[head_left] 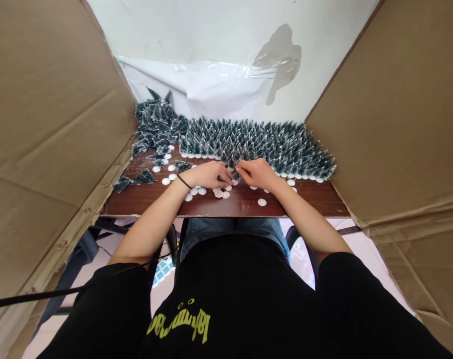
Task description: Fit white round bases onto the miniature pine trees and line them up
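Pinched between the fingers of my right hand [259,173] is a small snow-dusted artificial pine tree [236,175], mostly hidden by the fingertips. My left hand [210,174], with a dark band at its wrist, has its fingers closed at a white round base [235,182] under that tree. Whether tree and base are joined cannot be seen. Just behind both hands stand dense rows of upright miniature pine trees [248,139] on white bases. Loose white discs [226,195] lie on the table around the hands.
A heap of loose miniature trees [157,122] fills the back left of the brown table [241,207]. A few more trees [146,176] lie at the left edge. Cardboard walls [390,114] flank both sides, with a white wall [211,35] behind. A black cable [35,296] crosses at lower left.
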`<control>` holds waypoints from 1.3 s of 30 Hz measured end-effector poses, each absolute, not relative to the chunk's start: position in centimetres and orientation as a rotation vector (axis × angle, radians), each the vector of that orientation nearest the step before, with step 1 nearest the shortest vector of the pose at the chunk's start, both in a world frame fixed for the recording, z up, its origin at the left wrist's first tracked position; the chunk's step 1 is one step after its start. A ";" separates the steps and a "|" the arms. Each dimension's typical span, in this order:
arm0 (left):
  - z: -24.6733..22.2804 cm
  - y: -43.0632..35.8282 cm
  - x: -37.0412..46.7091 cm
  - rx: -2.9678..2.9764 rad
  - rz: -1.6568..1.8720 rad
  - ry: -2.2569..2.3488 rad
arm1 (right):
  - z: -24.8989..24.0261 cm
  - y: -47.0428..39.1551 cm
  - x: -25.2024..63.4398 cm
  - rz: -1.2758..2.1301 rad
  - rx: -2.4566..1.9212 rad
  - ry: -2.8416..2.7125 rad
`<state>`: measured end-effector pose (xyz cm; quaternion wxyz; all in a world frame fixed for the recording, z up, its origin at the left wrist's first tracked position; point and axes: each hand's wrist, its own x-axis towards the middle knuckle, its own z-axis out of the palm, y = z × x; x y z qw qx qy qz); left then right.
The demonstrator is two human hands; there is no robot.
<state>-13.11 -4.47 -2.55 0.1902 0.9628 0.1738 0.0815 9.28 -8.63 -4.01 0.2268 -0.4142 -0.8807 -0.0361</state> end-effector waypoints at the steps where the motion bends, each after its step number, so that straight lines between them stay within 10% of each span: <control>1: -2.5 -4.5 -13.1 2.705 0.225 0.494 | -4.0 -8.7 9.2 -0.106 -1.131 -2.437; 39: -1.8 -3.3 -14.7 2.657 0.155 1.289 | -3.1 -5.8 6.2 -0.442 -0.869 -2.608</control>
